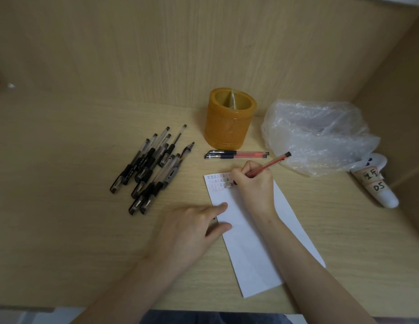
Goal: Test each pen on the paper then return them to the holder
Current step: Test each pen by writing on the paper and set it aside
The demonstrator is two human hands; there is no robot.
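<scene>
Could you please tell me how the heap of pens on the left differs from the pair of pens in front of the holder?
The heap of pens has black ink; the pair of pens has red. The heap holds many pens, crossed and stacked; the pair lies side by side, parallel. The heap sits left of the holder; the pair lies just in front. Both are capped, outside the holder.

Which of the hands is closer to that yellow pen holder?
The right hand. It writes on the paper just in front of the pen holder; the left hand rests lower, pressing the paper's left edge.
</scene>
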